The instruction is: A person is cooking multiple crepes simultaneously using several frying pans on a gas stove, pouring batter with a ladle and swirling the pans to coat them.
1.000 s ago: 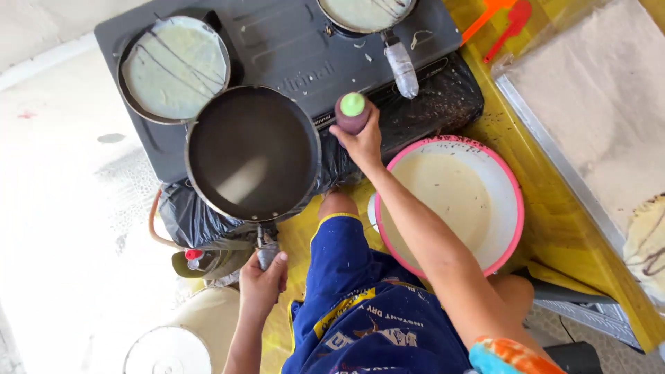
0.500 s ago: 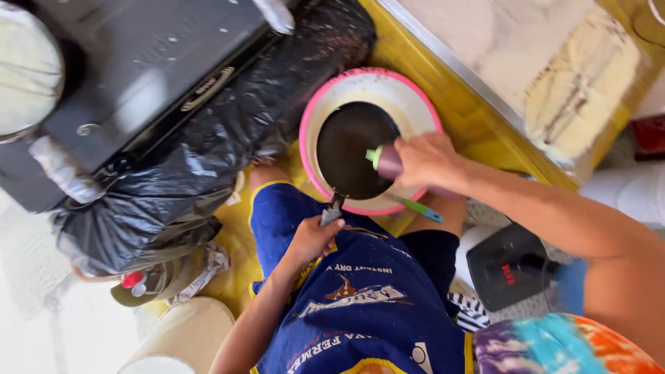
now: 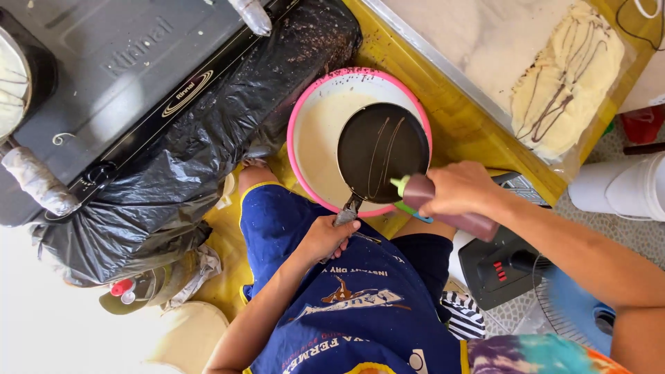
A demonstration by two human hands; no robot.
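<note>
My left hand (image 3: 325, 237) grips the handle of a small black frying pan (image 3: 382, 151), which is held over a pink-rimmed bowl of pale batter (image 3: 313, 131). My right hand (image 3: 460, 188) holds a dark brown squeeze bottle with a green tip (image 3: 433, 201), tipped toward the pan's near edge. Thin lines of sauce run across the inside of the pan. My knees, in blue shorts, are just below the bowl.
A black gas stove (image 3: 104, 69) wrapped in a black plastic bag stands at the left, another pan on it at the far left edge. A finished folded crepe with dark drizzle (image 3: 564, 83) lies on a tray at the upper right. A small fan (image 3: 512, 270) is by my right forearm.
The pan was lifted off the stove burner and brought over the batter bowl. The squeeze bottle came down to the pan, and thin sauce lines now show inside it.
</note>
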